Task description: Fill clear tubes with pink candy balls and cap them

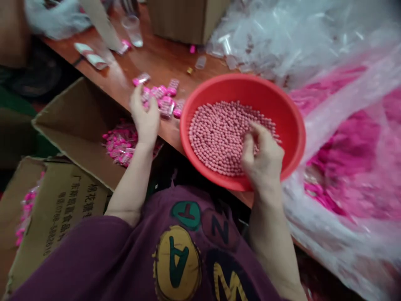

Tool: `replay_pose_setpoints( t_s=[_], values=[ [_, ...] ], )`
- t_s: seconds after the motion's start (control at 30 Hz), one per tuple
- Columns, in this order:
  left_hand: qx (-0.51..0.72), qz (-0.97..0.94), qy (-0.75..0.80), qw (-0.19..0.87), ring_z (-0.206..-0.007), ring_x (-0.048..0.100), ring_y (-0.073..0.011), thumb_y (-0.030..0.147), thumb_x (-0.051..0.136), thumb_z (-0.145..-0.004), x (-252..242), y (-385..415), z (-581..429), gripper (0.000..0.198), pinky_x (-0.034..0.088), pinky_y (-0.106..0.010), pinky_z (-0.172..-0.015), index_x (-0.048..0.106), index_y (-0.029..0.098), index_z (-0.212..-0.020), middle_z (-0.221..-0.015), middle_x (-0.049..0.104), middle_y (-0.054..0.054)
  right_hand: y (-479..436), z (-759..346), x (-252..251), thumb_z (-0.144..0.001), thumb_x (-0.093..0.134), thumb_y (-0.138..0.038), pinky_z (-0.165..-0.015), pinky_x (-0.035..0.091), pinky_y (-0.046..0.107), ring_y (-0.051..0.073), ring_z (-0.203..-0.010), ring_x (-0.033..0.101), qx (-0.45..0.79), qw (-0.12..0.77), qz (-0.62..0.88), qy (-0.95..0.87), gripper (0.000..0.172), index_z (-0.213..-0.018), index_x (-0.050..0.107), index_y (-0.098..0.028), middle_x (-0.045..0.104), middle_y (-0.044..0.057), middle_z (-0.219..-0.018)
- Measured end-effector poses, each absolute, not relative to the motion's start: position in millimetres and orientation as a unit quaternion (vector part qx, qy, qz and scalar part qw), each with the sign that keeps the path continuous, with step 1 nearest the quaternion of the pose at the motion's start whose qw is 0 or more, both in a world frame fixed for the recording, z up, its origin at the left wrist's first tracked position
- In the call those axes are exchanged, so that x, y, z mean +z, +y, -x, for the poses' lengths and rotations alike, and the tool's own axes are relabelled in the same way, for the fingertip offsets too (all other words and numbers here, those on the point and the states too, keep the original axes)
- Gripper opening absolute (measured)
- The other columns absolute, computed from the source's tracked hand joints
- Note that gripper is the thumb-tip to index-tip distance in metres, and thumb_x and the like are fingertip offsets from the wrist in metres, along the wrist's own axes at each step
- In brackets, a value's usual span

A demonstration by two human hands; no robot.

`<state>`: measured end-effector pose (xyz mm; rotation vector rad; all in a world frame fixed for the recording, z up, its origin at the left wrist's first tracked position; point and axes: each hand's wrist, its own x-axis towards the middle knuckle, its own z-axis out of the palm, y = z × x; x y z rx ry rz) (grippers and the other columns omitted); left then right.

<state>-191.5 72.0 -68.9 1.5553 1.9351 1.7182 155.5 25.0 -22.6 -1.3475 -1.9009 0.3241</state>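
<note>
My left hand (145, 119) is over the table edge, thumb and fingers apart. Just past its fingertips lies a small clear container with a pink end (141, 79). Beside it is a loose group of small pink-and-clear containers (166, 104). My right hand (265, 156) reaches into a red plastic bowl (290, 113), fingers curled down with thumb and forefinger close together at the small round pink beads or candies (219, 138). Whatever it may pinch is too small and blurred to name.
An open cardboard box (75, 125) below the table holds many pink pieces (120, 142). Large plastic bags of clear parts (266, 37) and pink parts (347, 154) lie at right. A clear cup (133, 30) and another cardboard box (178, 19) stand at the back.
</note>
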Motion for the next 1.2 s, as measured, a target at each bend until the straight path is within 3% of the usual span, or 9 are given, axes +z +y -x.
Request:
replay_pose_setpoints(
  t_s=[0.1, 0.2, 0.37, 0.53, 0.97, 1.13, 1.2],
  values=[
    [0.58, -0.562, 0.589, 0.037, -0.147, 0.064, -0.0241, 0.037, 0.06, -0.111, -60, 72, 158, 0.031, 0.045, -0.044, -0.132, 0.063, 0.035, -0.142, -0.15, 0.071, -0.001, 26, -160, -22, -0.115, 0.049, -0.042, -0.084, 0.061, 0.041, 0.021, -0.093, 0.075, 0.147, 0.552, 0.529, -0.628, 0.034, -0.141, 0.064, -0.026, 0.077, 0.007, -0.11],
    [0.464, -0.72, 0.503, 0.114, -0.136, 0.069, -0.0272, 0.035, 0.056, -0.112, -29, 66, 102, 0.024, 0.051, -0.047, -0.123, 0.068, 0.026, -0.132, -0.136, 0.076, -0.007, 29, -167, -24, -0.11, 0.059, -0.04, -0.071, 0.056, 0.034, 0.016, -0.078, 0.065, 0.198, 0.663, 0.509, -0.512, 0.023, -0.129, 0.064, -0.027, 0.073, 0.003, -0.1],
    [0.084, -0.899, 0.391, 0.179, -0.135, 0.067, -0.0323, 0.027, 0.054, -0.109, 7, 58, 37, 0.029, 0.051, -0.05, -0.122, 0.073, 0.016, -0.127, -0.136, 0.076, -0.015, 34, -181, -25, -0.099, 0.07, -0.039, -0.067, 0.05, 0.03, 0.012, -0.069, 0.057, 0.313, 0.711, 0.49, -0.396, 0.018, -0.115, 0.068, -0.03, 0.069, -0.002, -0.094],
    [-0.078, -0.919, 0.357, 0.148, -0.133, 0.069, -0.0379, 0.025, 0.05, -0.11, 20, 60, 15, 0.036, 0.054, -0.052, -0.116, 0.074, 0.007, -0.131, -0.135, 0.076, -0.022, 32, -181, -15, -0.086, 0.08, -0.036, -0.065, 0.048, 0.025, 0.008, -0.067, 0.059, 0.391, 0.718, 0.47, -0.333, 0.021, -0.104, 0.073, -0.027, 0.069, -0.005, -0.087],
    [-0.036, -0.908, 0.388, 0.154, -0.13, 0.074, -0.0329, 0.021, 0.048, -0.112, 16, 114, -4, 0.033, 0.057, -0.044, -0.114, 0.076, 0.009, -0.126, -0.133, 0.081, -0.019, 25, -177, 3, -0.078, 0.087, -0.035, -0.066, 0.05, 0.024, 0.009, -0.066, 0.061, 0.467, 0.655, 0.507, -0.309, 0.024, -0.098, 0.078, -0.023, 0.073, -0.004, -0.081],
    [0.007, -0.907, 0.392, 0.154, -0.127, 0.076, -0.0354, 0.021, 0.055, -0.109, 14, 114, 1, 0.027, 0.059, -0.048, -0.113, 0.078, 0.011, -0.119, -0.128, 0.082, -0.021, 23, -179, 6, -0.081, 0.085, -0.036, -0.067, 0.051, 0.024, 0.009, -0.067, 0.062, 0.476, 0.632, 0.521, -0.321, 0.025, -0.1, 0.078, -0.021, 0.073, -0.004, -0.082],
    [0.035, -0.905, 0.394, 0.154, -0.129, 0.075, -0.0328, 0.02, 0.051, -0.111, 16, 112, 2, 0.029, 0.058, -0.047, -0.116, 0.078, 0.014, -0.12, -0.13, 0.082, -0.018, 23, -181, 5, -0.08, 0.087, -0.036, -0.066, 0.05, 0.024, 0.009, -0.067, 0.062, 0.474, 0.625, 0.531, -0.32, 0.026, -0.1, 0.079, -0.021, 0.074, -0.003, -0.082]
  ],
)
